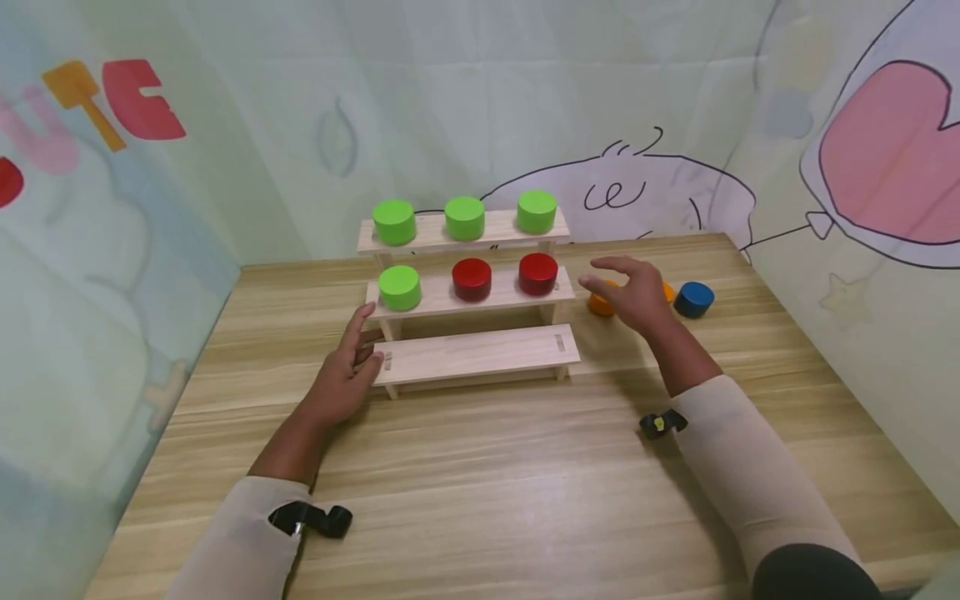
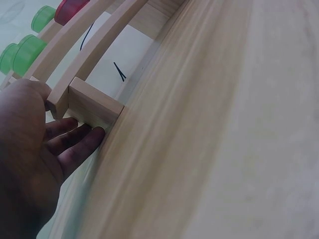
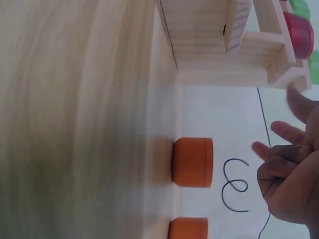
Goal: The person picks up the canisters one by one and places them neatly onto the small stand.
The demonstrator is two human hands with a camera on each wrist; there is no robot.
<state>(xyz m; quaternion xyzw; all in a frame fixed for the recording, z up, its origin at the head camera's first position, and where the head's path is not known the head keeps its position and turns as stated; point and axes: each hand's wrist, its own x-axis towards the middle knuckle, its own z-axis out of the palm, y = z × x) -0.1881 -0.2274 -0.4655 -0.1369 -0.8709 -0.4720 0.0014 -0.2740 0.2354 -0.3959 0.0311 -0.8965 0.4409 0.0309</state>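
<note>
Head: left hand point(image 1: 343, 385) spread, at left end of wooden rack point(image 1: 476, 355); right hand point(image 1: 633, 296) spread, pinching nothing, near an orange disc point(image 1: 601, 306) right on the table point(image 1: 480, 508).
Left wrist: fingers point(image 2: 82, 149) by rack leg point(image 2: 93, 100).
Right wrist: disc untouched; I judge reaching, next a lower, pinching grip.

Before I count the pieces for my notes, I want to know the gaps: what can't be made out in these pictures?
- Head view: most of the orange piece beside the blue piece, hidden by the right grip.
- Head view: part of the left orange piece, covered by the same grip.
- Right wrist view: the rest of the lower orange piece, cut off by the bottom edge.
- Left wrist view: the red piece's upper part, cut off by the top edge.
</note>
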